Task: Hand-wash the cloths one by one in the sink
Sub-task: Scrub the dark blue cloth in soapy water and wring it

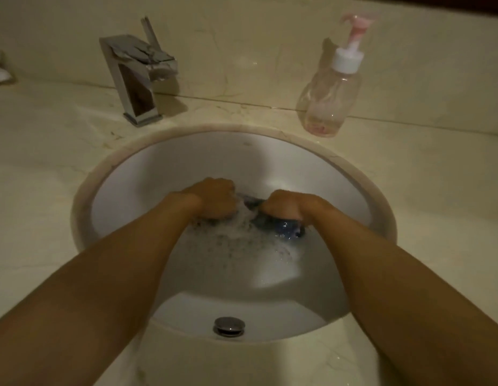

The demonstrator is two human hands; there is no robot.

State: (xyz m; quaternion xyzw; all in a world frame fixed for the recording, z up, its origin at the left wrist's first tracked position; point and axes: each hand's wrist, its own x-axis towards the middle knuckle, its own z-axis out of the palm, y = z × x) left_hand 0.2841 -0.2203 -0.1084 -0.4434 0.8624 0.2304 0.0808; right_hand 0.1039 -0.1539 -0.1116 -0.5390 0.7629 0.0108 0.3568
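As left hand (214, 197), right hand (284, 204) clutch cloth (286, 232), sink (214, 154) holds suds (239, 228)

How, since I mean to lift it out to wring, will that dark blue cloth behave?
Probably floppy: the dark blue cloth bunches up between the left hand and right hand. Likely heavy for its size and dripping, since it sits soaked in sudsy water in the sink. Possibly slippery from the suds.

Dim cream marble counter (41, 151), matching wall (256, 45)
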